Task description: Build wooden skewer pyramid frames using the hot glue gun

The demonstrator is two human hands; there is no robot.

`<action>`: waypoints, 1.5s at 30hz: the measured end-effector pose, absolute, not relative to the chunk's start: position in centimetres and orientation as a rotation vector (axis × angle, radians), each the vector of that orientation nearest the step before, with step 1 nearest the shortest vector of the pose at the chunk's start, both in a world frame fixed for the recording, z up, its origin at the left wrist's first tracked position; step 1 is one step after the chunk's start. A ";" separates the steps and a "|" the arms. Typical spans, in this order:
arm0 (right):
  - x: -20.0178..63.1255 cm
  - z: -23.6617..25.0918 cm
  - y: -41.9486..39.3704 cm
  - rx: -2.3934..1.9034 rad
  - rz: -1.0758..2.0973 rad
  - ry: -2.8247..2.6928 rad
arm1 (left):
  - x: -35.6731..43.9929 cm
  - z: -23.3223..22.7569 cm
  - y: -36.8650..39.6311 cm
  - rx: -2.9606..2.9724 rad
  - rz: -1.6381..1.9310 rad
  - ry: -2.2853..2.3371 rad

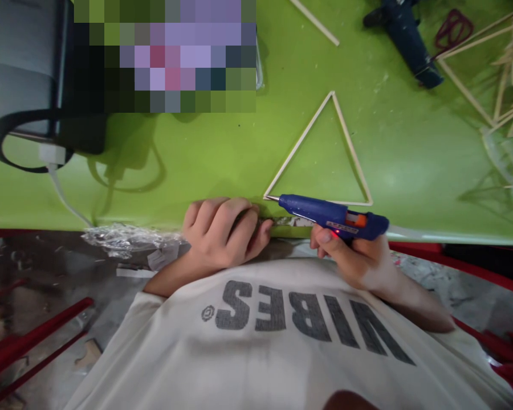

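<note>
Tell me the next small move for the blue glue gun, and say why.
Probably squeeze a little glue from the blue plastic glue gun onto the near-left corner of the pale wooden stick triangle: the right hand holds the gun with its pointed metal tip at that corner, and the left hand is clear of the sticks.

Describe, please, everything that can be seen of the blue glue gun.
The blue glue gun has a smooth, plastic-looking body, a tapered metallic nozzle, an orange part in a cutout, a pale label and a glowing red light. The right hand grips it, covering its lower part. It crosses the view slightly slanted, nozzle leftward, tip at the near-left corner of the wooden-looking triangle; whether they touch is unclear.
</note>
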State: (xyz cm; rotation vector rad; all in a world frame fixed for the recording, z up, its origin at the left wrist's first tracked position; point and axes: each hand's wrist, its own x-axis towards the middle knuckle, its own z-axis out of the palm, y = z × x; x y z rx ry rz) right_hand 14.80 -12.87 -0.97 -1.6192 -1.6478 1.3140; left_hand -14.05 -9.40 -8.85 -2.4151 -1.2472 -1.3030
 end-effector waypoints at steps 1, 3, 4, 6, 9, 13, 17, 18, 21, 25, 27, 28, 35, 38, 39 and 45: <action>14.8 -1.0 -12.9 -1.622 1.313 -1.655 | -14.0 -8.8 -9.4 -2.414 -1.315 -1.244; 14.8 -1.0 -12.8 -1.622 1.307 -1.670 | -14.1 -8.9 -9.4 -2.419 -1.273 -1.281; 14.8 -1.0 -12.8 -1.620 1.302 -1.675 | -14.1 -8.9 -9.4 -2.427 -1.227 -1.317; 14.8 -0.9 -12.8 -1.620 1.298 -1.680 | -14.2 -9.0 -9.5 -2.442 -1.149 -1.372; 14.9 -0.9 -12.8 -1.623 1.305 -1.677 | -14.2 -9.1 -9.5 -2.424 -1.191 -1.333; 15.0 -1.0 -12.9 -1.608 1.295 -1.683 | -14.1 -8.9 -9.5 -2.427 -1.287 -1.302; 14.9 -1.1 -12.9 -1.595 1.286 -1.703 | -14.1 -8.7 -9.4 -2.456 -1.327 -1.309; 14.9 -1.0 -12.8 -1.594 1.283 -1.706 | -14.1 -8.6 -9.4 -2.455 -1.338 -1.292; 14.7 -0.9 -12.8 -1.608 1.288 -1.693 | -13.9 -8.3 -9.1 -2.432 -1.351 -1.252; 14.7 -0.7 -12.7 -1.644 1.304 -1.687 | -13.7 -8.2 -8.8 -2.402 -1.364 -1.241; 14.7 -0.6 -12.7 -1.652 1.298 -1.702 | -13.7 -8.2 -8.8 -2.401 -1.362 -1.248; 14.7 -0.5 -12.7 -1.656 1.297 -1.706 | -13.7 -8.2 -8.8 -2.401 -1.364 -1.251; 14.7 -0.3 -12.5 -1.645 1.298 -1.711 | -13.8 -7.9 -8.9 -2.419 -1.335 -1.259; 14.6 -0.2 -12.3 -1.612 1.282 -1.727 | -13.8 -7.8 -8.9 -2.433 -1.322 -1.258; 14.5 -0.2 -12.3 -1.603 1.276 -1.732 | -13.8 -7.8 -8.9 -2.435 -1.324 -1.260; 14.2 0.1 -12.0 -1.584 1.261 -1.748 | -13.9 -8.0 -9.1 -2.440 -1.314 -1.288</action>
